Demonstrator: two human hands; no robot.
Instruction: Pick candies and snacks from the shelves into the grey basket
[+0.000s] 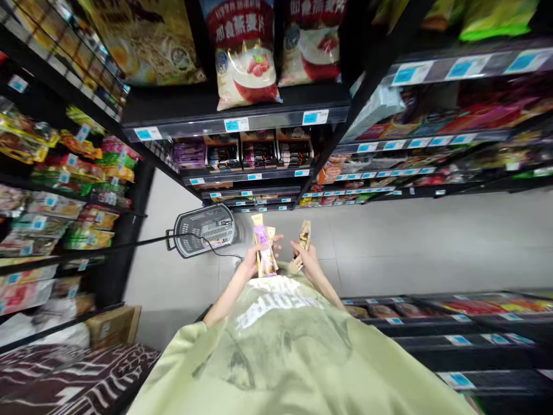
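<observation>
My left hand [254,258] is closed around a few slim snack packets [263,245], one purple and the others yellowish, held upright in front of my light green shirt. My right hand [305,257] grips another tan snack packet [304,237] just to the right of them. The two hands are close together, almost touching. Both are held over the pale tiled floor of a shop aisle.
A dark grey shopping basket [203,229] stands on the floor to the left of my hands. Black shelves [242,121] full of packaged food with blue price tags surround the aisle. A cardboard box [113,325] sits low on the left.
</observation>
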